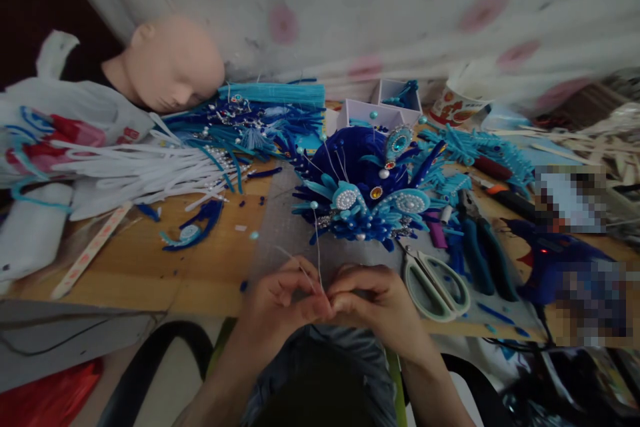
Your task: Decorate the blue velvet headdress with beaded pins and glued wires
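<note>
Both of my hands meet at the table's near edge, fingertips pinched together. My left hand (280,303) and my right hand (373,303) pinch a thin silver wire (318,250) that rises upright to a small pale bead at its top. A second thin wire slants up to the left from my left fingers. Just beyond my hands stands a blue headdress ornament (373,190) with pearl discs, gems and blue petals, on a grey mat (280,220).
Pale green scissors (435,280) and blue-handled pliers (483,257) lie right of my hands. A mannequin head (173,63) lies at the back left beside white strips and blue trims. Small white boxes (385,107), a paper cup (457,103) and a blue glue gun (560,260) stand on the right.
</note>
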`<act>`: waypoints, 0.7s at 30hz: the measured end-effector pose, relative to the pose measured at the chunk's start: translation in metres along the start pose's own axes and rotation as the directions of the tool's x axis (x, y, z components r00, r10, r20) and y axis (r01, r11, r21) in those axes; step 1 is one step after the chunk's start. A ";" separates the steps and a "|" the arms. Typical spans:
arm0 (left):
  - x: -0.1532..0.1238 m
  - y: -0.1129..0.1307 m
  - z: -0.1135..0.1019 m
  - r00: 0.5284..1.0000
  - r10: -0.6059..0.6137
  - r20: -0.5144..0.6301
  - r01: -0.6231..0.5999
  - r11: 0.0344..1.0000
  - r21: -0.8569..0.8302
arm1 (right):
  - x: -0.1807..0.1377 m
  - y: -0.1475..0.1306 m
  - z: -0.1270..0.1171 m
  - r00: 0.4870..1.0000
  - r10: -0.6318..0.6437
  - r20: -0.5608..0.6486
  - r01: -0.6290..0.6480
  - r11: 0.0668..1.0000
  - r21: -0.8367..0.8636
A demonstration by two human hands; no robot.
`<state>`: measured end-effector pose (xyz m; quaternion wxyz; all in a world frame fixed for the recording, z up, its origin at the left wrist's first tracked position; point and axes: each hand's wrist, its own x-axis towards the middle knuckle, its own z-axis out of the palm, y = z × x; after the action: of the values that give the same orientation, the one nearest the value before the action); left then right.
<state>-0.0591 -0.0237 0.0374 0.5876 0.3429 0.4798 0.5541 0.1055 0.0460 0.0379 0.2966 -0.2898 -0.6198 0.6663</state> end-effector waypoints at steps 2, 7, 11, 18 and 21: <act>-0.001 -0.001 0.003 0.998 0.013 -0.055 -0.013 1.000 -0.004 | -0.001 0.005 0.006 0.979 0.205 -0.020 -0.194 0.953 0.234; -0.002 -0.005 0.004 0.987 0.017 -0.162 -0.019 1.000 -0.013 | -0.008 0.008 0.017 0.935 0.352 -0.051 -0.291 0.840 0.459; 0.000 -0.004 0.000 0.975 0.122 -0.185 -0.105 0.989 0.099 | -0.016 -0.005 0.016 0.948 0.308 -0.074 -0.261 0.892 0.370; 0.005 -0.002 0.001 0.976 0.123 -0.177 -0.117 0.992 0.042 | -0.020 -0.019 0.015 0.978 0.210 0.014 -0.209 0.957 0.202; 0.005 -0.002 0.002 0.983 0.091 -0.159 -0.090 0.996 0.012 | -0.020 -0.018 0.017 0.982 0.179 0.061 -0.188 0.962 0.200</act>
<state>-0.0565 -0.0193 0.0350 0.5207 0.3204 0.5104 0.6047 0.1067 0.0205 0.0577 0.2485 -0.2997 -0.5247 0.7571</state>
